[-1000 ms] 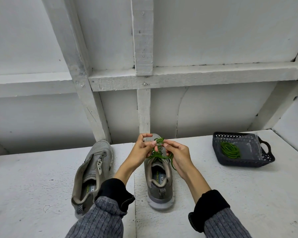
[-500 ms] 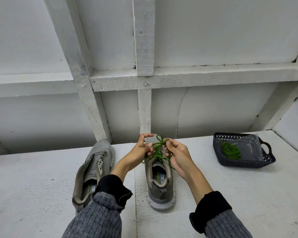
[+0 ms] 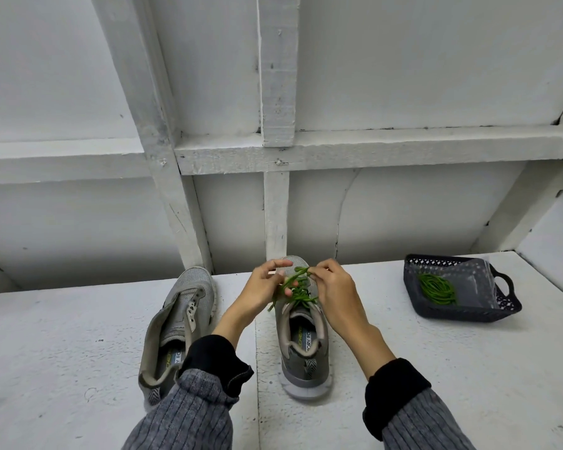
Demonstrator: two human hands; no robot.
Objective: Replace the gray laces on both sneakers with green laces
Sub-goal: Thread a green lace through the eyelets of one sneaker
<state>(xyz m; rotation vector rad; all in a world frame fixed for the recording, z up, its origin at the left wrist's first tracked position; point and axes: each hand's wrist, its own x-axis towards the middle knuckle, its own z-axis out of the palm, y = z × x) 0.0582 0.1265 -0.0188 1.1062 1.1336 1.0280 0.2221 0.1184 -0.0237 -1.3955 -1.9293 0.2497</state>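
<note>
Head-camera view: 2 hands were seen working a green lace [image 3: 298, 289] at the upper eyelets of the right-hand sneaker [image 3: 303, 339], which stood on the white counter [image 3: 436, 368] with its toe pointed away toward the wall and its heel nearest the person. The lace ran roughly crosswise over the tongue, its strands gathered between the 2 hands. The right hand [image 3: 333, 287] was seen with fingers curled, pinching 1 lace end at the shoe's far right side. The left hand [image 3: 262, 285] lay against the strands on the opposite side with its fingers [image 3: 281, 264] partly spread; whether a strand was actually gripped there could not be told through the blur. Both hands were about equally near the lace, so the coming pull was judged to run outward, left and right, across the shoe's long axis.

A second sneaker [image 3: 179, 329], unlaced, lay just beside on the left, apart from the first. A dark basket [image 3: 468, 311] holding another coiled green lace [image 3: 437, 289] sat well apart to the right, nearer the right hand. Open counter was visible on both sides for drawing the ends out; the wall [image 3: 403, 216] closed off the far edge.
</note>
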